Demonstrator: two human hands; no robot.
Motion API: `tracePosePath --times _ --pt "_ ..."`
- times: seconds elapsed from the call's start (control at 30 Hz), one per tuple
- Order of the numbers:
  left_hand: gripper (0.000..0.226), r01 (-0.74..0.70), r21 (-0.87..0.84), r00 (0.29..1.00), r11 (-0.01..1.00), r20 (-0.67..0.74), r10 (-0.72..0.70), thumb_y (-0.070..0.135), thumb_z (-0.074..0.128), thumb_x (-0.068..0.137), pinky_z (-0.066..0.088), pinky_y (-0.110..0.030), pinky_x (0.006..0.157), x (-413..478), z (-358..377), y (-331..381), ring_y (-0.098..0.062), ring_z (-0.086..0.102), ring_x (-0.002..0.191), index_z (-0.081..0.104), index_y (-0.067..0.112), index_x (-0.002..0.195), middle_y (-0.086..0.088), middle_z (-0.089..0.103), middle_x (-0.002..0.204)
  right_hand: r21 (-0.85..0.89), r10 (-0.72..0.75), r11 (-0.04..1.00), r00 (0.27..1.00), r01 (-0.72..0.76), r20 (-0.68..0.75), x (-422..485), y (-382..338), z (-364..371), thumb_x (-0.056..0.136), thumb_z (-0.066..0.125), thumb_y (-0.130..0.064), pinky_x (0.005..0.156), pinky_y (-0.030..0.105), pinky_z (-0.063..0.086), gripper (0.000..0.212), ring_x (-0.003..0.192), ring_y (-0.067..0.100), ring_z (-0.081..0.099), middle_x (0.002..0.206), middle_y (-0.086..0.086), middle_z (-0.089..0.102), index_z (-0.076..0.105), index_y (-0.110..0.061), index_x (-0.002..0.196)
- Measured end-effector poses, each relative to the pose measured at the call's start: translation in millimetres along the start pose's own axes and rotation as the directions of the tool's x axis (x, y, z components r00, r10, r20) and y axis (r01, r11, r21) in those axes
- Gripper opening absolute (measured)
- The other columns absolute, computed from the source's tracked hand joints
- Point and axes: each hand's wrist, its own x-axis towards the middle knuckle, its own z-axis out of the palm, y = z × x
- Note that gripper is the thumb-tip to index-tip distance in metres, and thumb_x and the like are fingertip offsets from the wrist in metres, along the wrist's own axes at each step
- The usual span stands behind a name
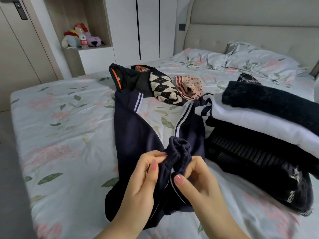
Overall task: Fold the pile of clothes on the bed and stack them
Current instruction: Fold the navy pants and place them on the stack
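Two hands (141, 180) (201, 182) on ribbed navy fabric (180, 150)

A white wardrobe (148, 26) with two dark vertical strips between its doors fills the far wall. Left of the wardrobe, an open wood-lined niche (98, 16) holds a heap of plush toys (71, 38), with a purple plush (93, 39) at the right end. A clear water bottle (83, 39) with a red label stands upright in front of them. Further left of the wardrobe is a pale door (15, 54) with a dark handle (19, 7). Right of the wardrobe rises a beige padded headboard (250, 35), and a small dark wall plate (181, 27) sits between the two. Below the headboard, well right of the wardrobe, lies a rumpled floral pillow (259, 62). Grey floor (6, 138) shows at the far left.
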Motion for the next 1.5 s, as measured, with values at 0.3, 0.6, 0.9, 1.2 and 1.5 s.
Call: tracePosePath --times 0.3,0.6,0.9,1.2,1.5 --pt "0.014 -0.026 -0.067 0.997 0.997 0.067 0.031 0.03 0.061 0.09 0.046 -0.011 0.084 -10 12 -5 -0.008 0.064 0.096 0.067 0.027 0.102 0.003 0.063 0.104 -0.244 -0.052 0.97 0.984 0.01 -0.17 14 5 -14 0.065 0.066 -0.057 0.054 0.012 0.036 0.048 0.057 0.001 0.042 0.06 -0.01 0.044 0.046 -0.013 0.074" --pt "0.011 -0.081 -0.012 0.996 0.997 0.031 0.081 0.024 0.059 0.095 0.048 -0.016 0.086 -15 16 -8 -0.019 0.065 0.099 0.065 0.019 0.103 -0.002 0.065 0.103 -0.315 0.01 0.948 0.992 -0.05 -0.127 11 8 -11 0.06 0.073 -0.059 0.053 0.016 0.039 0.052 0.055 0.003 0.046 0.059 -0.01 0.048 0.044 -0.018 0.072" --pt "0.028 0.096 -0.129 0.991 0.987 0.101 -0.083 0.029 0.065 0.087 0.053 -0.024 0.088 -7 5 -20 -0.018 0.067 0.103 0.066 0.028 0.114 -0.001 0.066 0.11 -0.226 -0.011 0.974 0.995 -0.011 -0.099 13 3 -27 0.094 0.061 -0.011 0.057 0.014 0.04 0.017 0.062 0.005 0.049 0.065 -0.006 0.053 0.059 -0.019 0.079" --pt "0.075 0.05 0.032 0.998 0.998 -0.033 -0.049 0.059 0.081 0.054 0.052 -0.021 0.083 44 -22 46 -0.003 0.062 0.094 0.044 0.062 0.119 0.027 0.057 0.115 -0.177 -0.193 0.959 0.966 0.223 0.174 37 -119 -29 0.095 0.057 -0.027 0.065 0.043 0.054 0.013 0.075 0.029 0.066 0.09 0.012 0.068 0.063 -0.023 0.105" --pt "0.054 -0.201 -0.055 0.93 0.978 0.303 0.208 0.051 0.089 0.057 0.054 -0.021 0.089 148 -39 263 -0.008 0.064 0.114 0.064 0.053 0.105 0.014 0.069 0.12 -0.17 -0.53 0.782 0.783 0.6 0.326 63 -356 -20 0.092 0.056 -0.02 0.075 0.021 0.05 0.017 0.084 0.011 0.059 0.09 0.0 0.065 0.061 -0.012 0.105"
